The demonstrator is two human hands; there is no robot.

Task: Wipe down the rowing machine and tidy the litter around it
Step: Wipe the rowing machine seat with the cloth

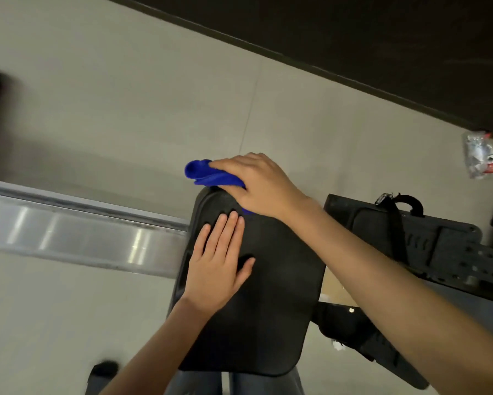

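The rowing machine's black seat point(268, 309) fills the middle of the head view, on a silver rail point(82, 238) that runs off to the left. My left hand point(219, 260) lies flat on the seat with its fingers spread. My right hand point(256, 183) presses a blue cloth point(205, 173) against the seat's far edge; most of the cloth is hidden under the palm. A crushed clear plastic bottle point(480, 158) with a red label lies on the floor at the far right.
A black footplate with a strap point(410, 240) stands right of the seat. A small white scrap point(338, 345) lies on the floor near the machine's lower frame. A dark wall base point(353, 38) runs along the top. Pale floor tiles point(111, 95) spread beyond the rail.
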